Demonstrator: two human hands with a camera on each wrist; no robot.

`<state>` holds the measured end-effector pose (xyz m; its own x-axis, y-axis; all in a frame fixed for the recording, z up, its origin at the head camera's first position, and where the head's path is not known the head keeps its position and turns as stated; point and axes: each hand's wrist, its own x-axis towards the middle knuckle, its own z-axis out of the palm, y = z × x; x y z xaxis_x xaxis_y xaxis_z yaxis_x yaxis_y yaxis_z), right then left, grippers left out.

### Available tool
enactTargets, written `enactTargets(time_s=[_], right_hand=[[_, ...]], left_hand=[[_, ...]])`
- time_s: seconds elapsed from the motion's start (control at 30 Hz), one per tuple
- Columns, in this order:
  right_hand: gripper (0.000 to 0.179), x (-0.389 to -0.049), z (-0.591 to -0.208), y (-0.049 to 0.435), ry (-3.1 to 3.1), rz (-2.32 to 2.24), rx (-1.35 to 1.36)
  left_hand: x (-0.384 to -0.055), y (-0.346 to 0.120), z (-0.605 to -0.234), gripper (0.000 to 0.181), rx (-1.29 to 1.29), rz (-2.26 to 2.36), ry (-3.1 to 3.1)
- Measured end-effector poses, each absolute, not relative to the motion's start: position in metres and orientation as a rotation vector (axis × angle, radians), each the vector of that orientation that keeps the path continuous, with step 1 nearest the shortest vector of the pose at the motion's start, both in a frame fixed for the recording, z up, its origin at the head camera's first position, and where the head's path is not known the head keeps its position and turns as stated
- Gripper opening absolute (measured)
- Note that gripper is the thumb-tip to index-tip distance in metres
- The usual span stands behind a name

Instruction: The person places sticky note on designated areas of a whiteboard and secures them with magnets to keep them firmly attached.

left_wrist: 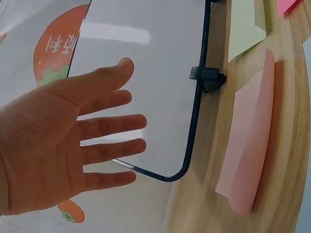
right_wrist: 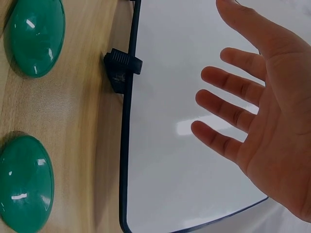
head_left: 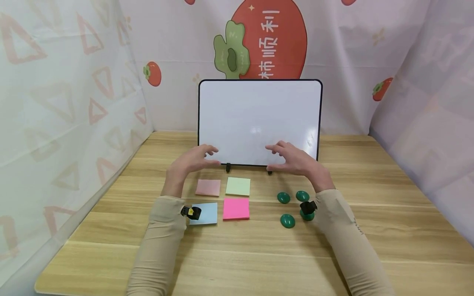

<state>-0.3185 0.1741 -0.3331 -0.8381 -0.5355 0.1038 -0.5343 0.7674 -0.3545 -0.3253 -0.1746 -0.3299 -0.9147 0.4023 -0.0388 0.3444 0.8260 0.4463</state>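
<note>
Left hand (head_left: 192,158) and right hand (head_left: 294,159) spread before a white board (head_left: 255,115)

From far away, I see two tan sleeves (head_left: 161,246) first, cut off by the bottom of the head view, over a wooden table (head_left: 248,263). A black gadget (head_left: 195,213) on the left wrist hides a bit of the blue notes (head_left: 209,214). Beside them lie the bright pink notes (head_left: 236,209). On the right sit four shiny green ovals (head_left: 287,221); one is partly covered at the right wrist.

A little farther lie the light pink notes (head_left: 207,187), curling at one edge, and the pale green notes (head_left: 238,186).

Then come the hands. All the fingers are apart and hold nothing. The right thumb's tip is cut off in the right wrist view. I cannot tell how close they are to the board.

The board stands behind, with small black clips (head_left: 228,167) at its bottom edge; the right hand partly hides one. Last hangs a cloth (head_left: 177,33). The board hides the lower part of its big red fruit (head_left: 281,49).
</note>
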Motion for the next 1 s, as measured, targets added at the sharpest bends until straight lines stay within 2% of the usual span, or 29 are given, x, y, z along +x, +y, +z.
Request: enactTargets(time_s=[0.6, 1.0], right_hand=[[0.060, -0.316, -0.343, 0.188, 2.868, -0.613, -1.005], [0.051, -0.321, -0.357, 0.208, 2.729, -0.672, -0.999]], left_hand=[[-0.330, -0.202, -0.346, 0.045, 0.424, 0.624, 2.749], [-0.327, -0.219, -0.353, 0.028, 0.381, 0.612, 2.656]])
